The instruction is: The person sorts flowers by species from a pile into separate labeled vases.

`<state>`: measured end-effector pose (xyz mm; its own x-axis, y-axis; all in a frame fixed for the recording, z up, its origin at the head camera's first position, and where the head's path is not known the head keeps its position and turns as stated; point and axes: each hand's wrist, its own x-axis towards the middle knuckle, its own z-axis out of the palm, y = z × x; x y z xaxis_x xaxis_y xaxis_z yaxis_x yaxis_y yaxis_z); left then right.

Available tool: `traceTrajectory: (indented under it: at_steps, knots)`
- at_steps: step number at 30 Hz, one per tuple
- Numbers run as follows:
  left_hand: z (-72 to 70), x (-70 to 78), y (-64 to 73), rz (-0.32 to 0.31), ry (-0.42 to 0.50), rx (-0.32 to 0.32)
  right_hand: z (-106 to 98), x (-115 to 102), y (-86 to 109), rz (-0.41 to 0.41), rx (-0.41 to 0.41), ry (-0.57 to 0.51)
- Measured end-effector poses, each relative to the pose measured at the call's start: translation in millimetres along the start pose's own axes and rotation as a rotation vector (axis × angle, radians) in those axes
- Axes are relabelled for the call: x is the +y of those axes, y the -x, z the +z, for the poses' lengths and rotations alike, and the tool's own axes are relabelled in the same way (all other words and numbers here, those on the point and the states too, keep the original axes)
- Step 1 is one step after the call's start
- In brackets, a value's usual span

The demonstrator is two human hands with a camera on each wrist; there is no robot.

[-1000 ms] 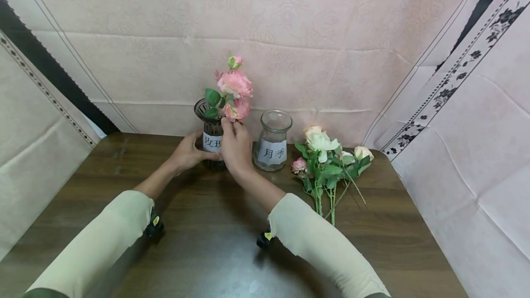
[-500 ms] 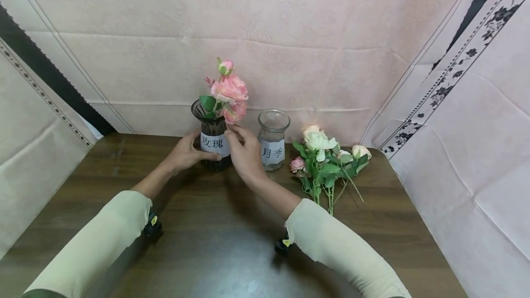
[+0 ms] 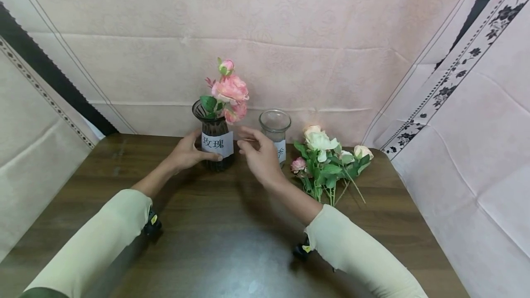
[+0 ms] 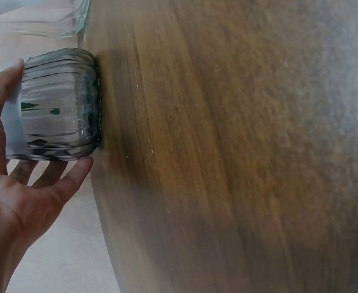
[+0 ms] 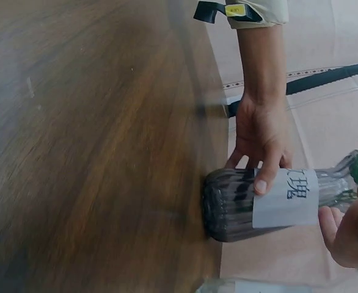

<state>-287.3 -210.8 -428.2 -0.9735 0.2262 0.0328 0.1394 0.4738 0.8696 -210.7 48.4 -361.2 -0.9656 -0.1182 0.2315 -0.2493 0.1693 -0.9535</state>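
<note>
My left hand [image 3: 184, 154] grips the lower part of a dark ribbed glass vase [image 3: 215, 127], thumb across its white paper label. Pink artificial flowers [image 3: 230, 88] with a bud and green leaves stand in that vase, leaning right. In the left wrist view, the fingers lie behind the vase [image 4: 60, 101] and a stem end shows through the glass. My right hand [image 3: 263, 159] is just right of the vase, holding nothing, its fingers loosely bent. A clear glass vase [image 3: 275, 125] with its own label stands behind it, partly hidden by that hand.
Several white and cream artificial roses [image 3: 320, 144] and a small pink bloom [image 3: 298, 165] lie with their stems on the wooden table [image 3: 198, 243], right of the clear vase. A pale patterned cloth [image 3: 265, 36] hangs close behind the table's back edge.
My right hand has let go at the flowers and drawn away to the right, now in front of the clear vase. The pink flowers and dark vase have shifted slightly left; my left hand stays on the vase.
</note>
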Motion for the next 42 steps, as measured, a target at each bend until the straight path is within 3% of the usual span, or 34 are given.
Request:
traceTrajectory:
  at_steps: [18,29,42]
  knots:
    - [-3.1,-1.1,-1.1,-0.013,-0.02,-0.023,-67.2,-6.4,5.9,0.028,-0.003,-0.077]
    - [0.2,-1.7,-0.7,-0.008,-0.016,-0.03,-106.8,15.2,25.5,0.166,-0.102,0.149]
    - [-2.5,0.3,-4.2,-0.027,-0.017,-0.023,-152.2,43.7,43.0,0.363,-0.196,0.324]
